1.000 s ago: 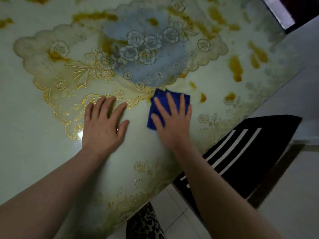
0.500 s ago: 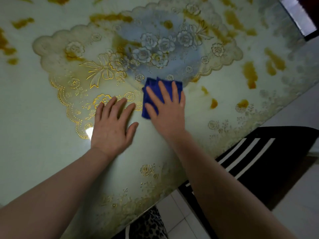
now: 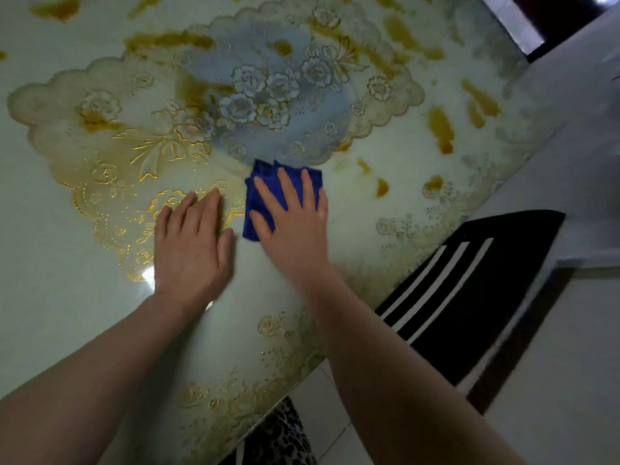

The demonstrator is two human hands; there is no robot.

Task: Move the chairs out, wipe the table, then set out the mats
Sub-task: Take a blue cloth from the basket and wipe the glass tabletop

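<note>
Flatly, right hand (image 3: 295,226) presses cloth (image 3: 261,193) onto table (image 3: 50,263).

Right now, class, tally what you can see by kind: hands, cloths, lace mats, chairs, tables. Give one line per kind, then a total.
Hands: 2, left hand and right hand
Blue cloth: 1
Lace mat: 1
Striped chair: 1
Table: 1
Total: 6

A folded blue cloth (image 3: 265,196) lay flat on the glossy table (image 3: 50,229). A gold-edged floral mat (image 3: 134,135) lay just beyond it.
</note>
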